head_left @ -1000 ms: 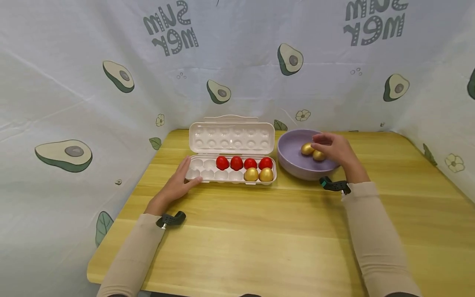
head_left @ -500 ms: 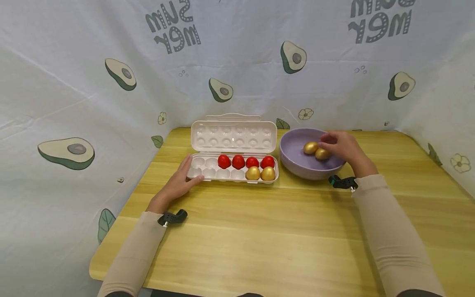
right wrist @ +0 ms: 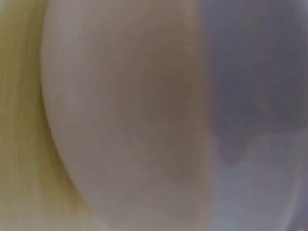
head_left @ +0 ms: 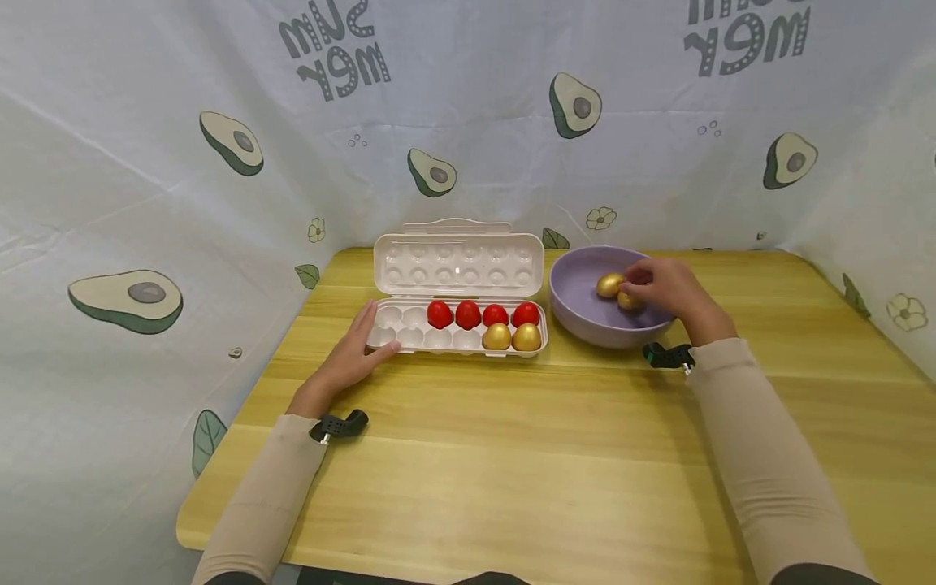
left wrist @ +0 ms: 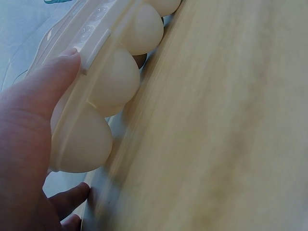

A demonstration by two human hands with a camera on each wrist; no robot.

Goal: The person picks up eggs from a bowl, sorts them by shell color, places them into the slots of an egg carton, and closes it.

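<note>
My left hand (head_left: 351,353) holds the left end of an open white egg carton (head_left: 424,351). In the left wrist view its thumb lies on the carton's front rim, with other fingertips low near the table. Several red eggs (head_left: 468,314) fill back-row cups; two golden eggs (head_left: 496,336) sit in the front row's right end. To the right, my right hand (head_left: 669,291) reaches into a purple bowl (head_left: 585,323). Its thumb and fingertips overlap one golden egg (head_left: 630,301); I cannot tell whether they grip it. Another golden egg (head_left: 610,284) lies beside it.
The carton's lid (head_left: 459,264) stands raised at the back. Everything stands on a wooden table (head_left: 468,455), before a white curtain (head_left: 497,106) with avocado prints. The bowl's blurred outer wall (right wrist: 125,115) fills much of the right wrist view.
My right hand's fingertips have come lower over the right golden egg in the bowl, now covering part of it. The left hand stays at the carton's end. The head view has shifted slightly.
</note>
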